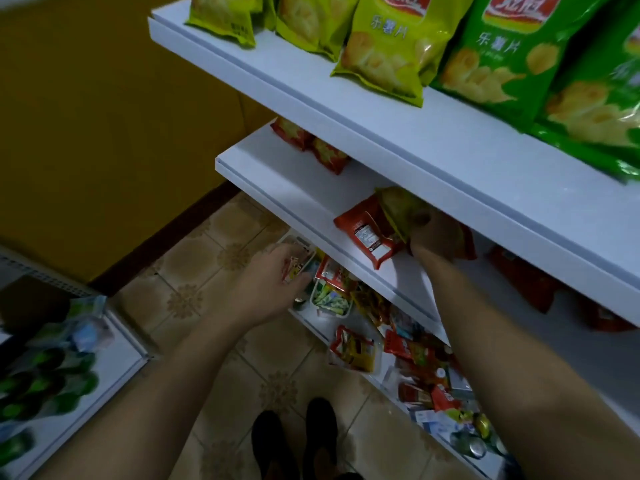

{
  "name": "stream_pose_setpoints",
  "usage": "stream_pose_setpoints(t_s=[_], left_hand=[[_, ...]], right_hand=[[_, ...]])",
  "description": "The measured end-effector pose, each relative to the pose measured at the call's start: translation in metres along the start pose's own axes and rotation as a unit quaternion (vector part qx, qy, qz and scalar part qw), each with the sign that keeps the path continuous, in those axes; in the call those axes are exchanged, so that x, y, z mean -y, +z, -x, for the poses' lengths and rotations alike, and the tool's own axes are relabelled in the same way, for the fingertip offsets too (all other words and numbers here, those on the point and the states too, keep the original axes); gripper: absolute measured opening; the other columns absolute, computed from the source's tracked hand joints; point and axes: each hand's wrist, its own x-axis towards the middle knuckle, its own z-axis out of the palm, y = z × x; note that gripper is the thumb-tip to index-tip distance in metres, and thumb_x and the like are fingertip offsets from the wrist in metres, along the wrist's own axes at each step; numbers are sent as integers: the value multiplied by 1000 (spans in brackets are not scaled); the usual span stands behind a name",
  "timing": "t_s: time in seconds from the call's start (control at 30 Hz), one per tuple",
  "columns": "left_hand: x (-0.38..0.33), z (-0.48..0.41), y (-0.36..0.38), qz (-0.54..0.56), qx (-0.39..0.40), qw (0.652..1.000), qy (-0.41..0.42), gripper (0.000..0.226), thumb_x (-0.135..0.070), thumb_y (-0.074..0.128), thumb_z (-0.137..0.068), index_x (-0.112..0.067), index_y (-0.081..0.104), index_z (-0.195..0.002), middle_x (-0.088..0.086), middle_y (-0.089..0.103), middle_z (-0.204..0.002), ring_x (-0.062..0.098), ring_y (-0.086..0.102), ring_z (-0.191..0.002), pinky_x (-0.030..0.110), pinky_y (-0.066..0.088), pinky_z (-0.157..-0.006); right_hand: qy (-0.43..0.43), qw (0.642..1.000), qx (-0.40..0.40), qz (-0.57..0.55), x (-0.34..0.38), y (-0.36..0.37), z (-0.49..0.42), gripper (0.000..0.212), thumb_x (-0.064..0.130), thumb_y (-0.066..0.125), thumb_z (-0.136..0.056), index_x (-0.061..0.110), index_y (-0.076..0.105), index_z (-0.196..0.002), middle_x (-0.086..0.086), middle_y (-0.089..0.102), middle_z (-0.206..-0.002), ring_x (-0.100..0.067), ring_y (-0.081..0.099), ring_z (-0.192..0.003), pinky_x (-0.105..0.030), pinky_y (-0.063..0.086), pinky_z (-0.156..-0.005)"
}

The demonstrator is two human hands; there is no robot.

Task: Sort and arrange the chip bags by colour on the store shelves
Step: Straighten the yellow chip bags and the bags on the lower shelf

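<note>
Far left and low: a side shelf (117,341) with blurred green packets (45,382) on it.

Next, the left hand (273,282), fingers loosely apart, nothing clearly held, hanging above the left end of the bottom shelf (311,322). Contact with the small packets below not possible to tell. Just right of these fingers, a small white tray (332,303) with green sticks inside. After that, along the same shelf, a loose heap of mixed red and yellow snack packets (408,355), unsorted.

On the middle shelf (277,181): two red bags (311,143) at the far left end, then bare white board. Further right, a flat red bag (370,233), long axis roughly along the shelf. On top of it, a yellow-green bag (398,206), wrong colour for this level, clamped in the right hand (440,237), fingers curled round its right part. Long axis of this bag pointing from the hand toward the far left, partly under the lip of the top shelf (346,109). More red bags (523,282) to the right, in shadow.

On the top shelf: standing yellow-green bags (388,50) at left and middle, green bags (512,60) at right.

Deciding relation, as a judgement: home of the held bag directly above the right hand and slightly left, with the shelf lip between. Probably first a pull toward the near side, out from under the lip, then a lift up to the yellow-green row. Right hand already on the bag, and much nearer than the left.
</note>
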Motion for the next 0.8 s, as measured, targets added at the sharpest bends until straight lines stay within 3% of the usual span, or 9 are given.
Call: stream_pose_setpoints(t_s=[0.07,0.13,0.2,0.37,0.47,0.57,0.67,0.73,0.8], left_hand=[[-6,1,-2,18,-3,1000,-13,44,-36,60,-92,-19,50,-132,3,54,-130,17,51,-115,22,36,-83],[-12,5,-4,48,-14,998,-37,43,-35,59,-93,-19,50,-132,0,55,-127,15,52,-113,24,39,-86],[-17,13,-5,97,-22,992,-74,48,-39,58,-93,-20,47,-135,-3,55,-126,10,51,-110,27,42,-90],[-21,37,-9,236,3,950,-202,61,-55,62,-83,-22,46,-132,-3,57,-117,9,58,-98,25,51,-76],[-17,47,-9,212,-35,952,-217,55,-50,65,-84,-20,51,-128,0,59,-119,14,60,-101,28,51,-79],[-21,52,-10,255,-112,944,-176,41,-34,67,-88,-19,51,-123,2,58,-115,13,57,-96,19,48,-70],[-35,51,-20,362,-188,906,-114,33,-25,71,-85,-30,52,-110,2,62,-112,17,62,-97,31,55,-78],[-48,52,-31,389,-207,895,-62,36,-25,73,-80,-31,52,-109,0,64,-109,17,64,-99,36,57,-80],[-60,52,-43,398,-214,892,1,47,-23,74,-77,-22,52,-118,2,66,-107,17,66,-99,34,57,-77]], right_hand=[[-44,999,29,-10,4,-14,8,37,23,53,-94,9,60,-127,-15,55,-136,-32,48,-127,-35,33,-106],[-155,984,87,-1,7,-25,32,16,19,59,-89,19,69,-101,-9,66,-115,-29,60,-108,-34,46,-91],[-277,952,128,-16,7,-33,69,14,10,62,-79,22,69,-81,-3,66,-94,-24,62,-90,-33,47,-76],[-396,897,183,-78,20,-37,164,13,11,65,-70,23,69,-76,5,65,-84,-19,57,-85,-29,38,-73],[-394,892,172,-138,27,-39,187,11,14,67,-74,23,69,-80,7,65,-89,-20,57,-91,-35,45,-78],[-386,891,131,-198,38,-53,189,14,18,66,-77,26,71,-88,8,64,-103,-15,56,-103,-29,44,-89],[-259,901,147,-314,51,-80,183,37,28,73,-78,41,61,-111,11,49,-128,-2,45,-121,-19,40,-98],[-152,876,212,-406,65,-99,178,57,42,79,-75,40,54,-126,10,52,-132,-3,53,-119,-27,49,-94],[-99,837,280,-459,77,-114,170,62,47,74,-71,26,56,-127,2,65,-121,-13,66,-105,-40,57,-86]])
